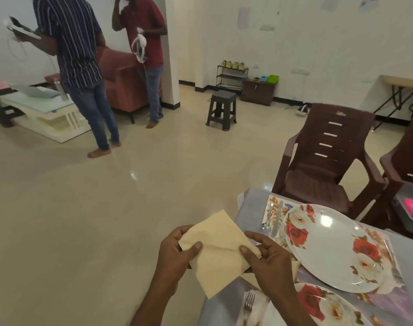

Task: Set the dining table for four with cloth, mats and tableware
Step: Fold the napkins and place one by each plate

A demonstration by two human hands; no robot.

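While pinching a folded cream napkin (218, 245) from both sides, left hand (177, 252) and right hand (269, 257) meet at the near edge of the table (224, 300). Left thumb flat on the napkin's top face, remaining fingers curled beneath its left edge. Right thumb likewise pressed on top near the right corner, other fingers bent underneath, clamping the paper. Napkin held level, one corner pointing far, another pointing near over the table's corner. Just below the right forearm, a fork (249, 302) beside a rose-patterned plate (327, 307) cut by the near edge. Farther right, a second floral plate (332, 248) on a printed mat (272, 208), with a knife (277, 220) and spoon (267, 218) lying to its left. Beyond the table, two brown plastic chairs (325, 151). Farther off, a dark stool (222, 109) on the tiled floor, a shoe rack (231, 76) against the far wall, and at far left two standing people (80, 67) near a red sofa (120, 81).
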